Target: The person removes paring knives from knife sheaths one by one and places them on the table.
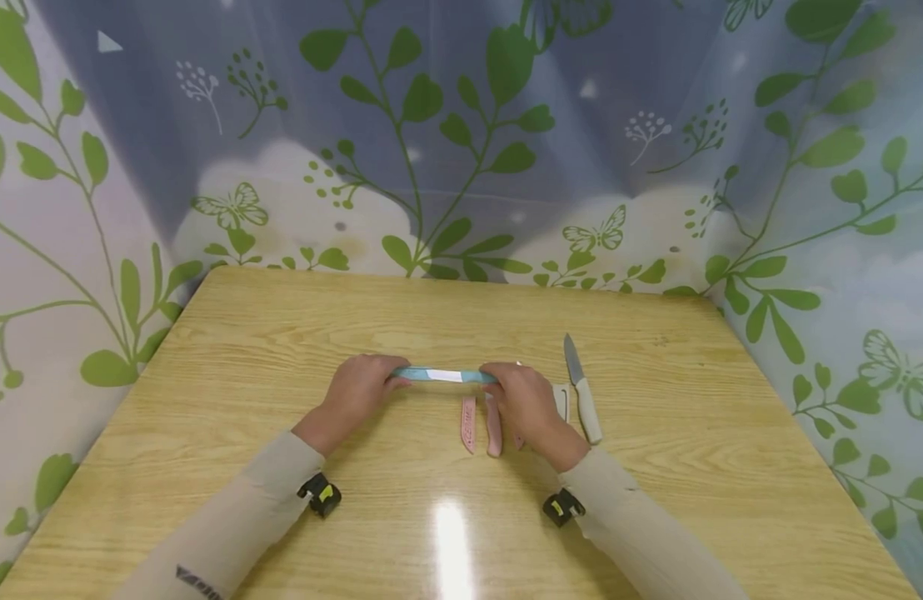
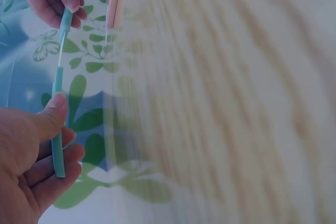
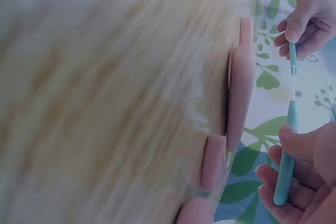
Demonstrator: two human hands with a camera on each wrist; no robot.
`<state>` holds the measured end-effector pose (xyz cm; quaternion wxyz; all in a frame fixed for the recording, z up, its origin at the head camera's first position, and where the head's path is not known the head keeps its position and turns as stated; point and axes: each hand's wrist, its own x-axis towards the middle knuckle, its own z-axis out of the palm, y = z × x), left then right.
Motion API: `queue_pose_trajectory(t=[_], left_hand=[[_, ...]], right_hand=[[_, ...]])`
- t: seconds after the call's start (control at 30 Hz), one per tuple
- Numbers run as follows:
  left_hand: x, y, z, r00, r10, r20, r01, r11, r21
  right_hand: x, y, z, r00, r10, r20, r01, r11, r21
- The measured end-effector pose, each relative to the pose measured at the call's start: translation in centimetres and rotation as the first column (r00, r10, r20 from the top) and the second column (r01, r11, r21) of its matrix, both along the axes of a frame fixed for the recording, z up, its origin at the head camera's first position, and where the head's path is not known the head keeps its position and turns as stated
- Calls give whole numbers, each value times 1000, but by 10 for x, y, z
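Over the table, a teal-handled ceramic knife (image 1: 445, 376) with a white blade spans the gap between both hands. My right hand (image 1: 525, 402) grips its handle (image 3: 286, 174), thumb on one side and fingers curled below. The teal sheath (image 2: 58, 135) is pinched by my left hand (image 1: 359, 387) between thumb and fingers. A stretch of white blade shows between handle and sheath; the tip is hidden inside the sheath. Just below the right hand lie a pink sheath (image 1: 469, 423) with lettering and a pink-handled knife (image 1: 494, 427). Another pink piece (image 1: 518, 442) is partly covered by that hand.
To the right of the right hand lies a knife with a cream handle (image 1: 589, 412) and grey blade, pointing away. A white sheath (image 1: 562, 402) beside it is partly hidden. The wooden table (image 1: 356, 517) meets a leaf-patterned curtain (image 1: 461, 208) at its far edge.
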<state>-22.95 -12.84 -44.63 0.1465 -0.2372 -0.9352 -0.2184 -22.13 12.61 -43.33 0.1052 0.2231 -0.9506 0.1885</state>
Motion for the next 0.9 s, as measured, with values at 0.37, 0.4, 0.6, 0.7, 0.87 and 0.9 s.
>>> queue_pose_trajectory(t=[0.37,0.4,0.6,0.7,0.87,0.9], left_hand=[[3,-3,3,999,19,34,-19,1000,0],[3,-4,3,999,20,32,-20,1000,-1],[4,-9,2,998,41,47,-42,999,5],[4,-10,2,996,52,71,-52,999,10],[3,-12,0,993,69,93,-71,997,18],[2,-13,1,993,71,97,-73,997,21]], right_hand=[[0,-1,-1,1000,-7,21,7,1000,10],[0,-1,-1,1000,-8,25,8,1000,10],[0,1,0,998,-49,44,49,999,0],[-1,0,-1,997,-59,47,59,998,-2],[-2,-2,-1,997,-74,32,74,997,-21],[-3,-2,-1,996,-80,30,81,996,-27]])
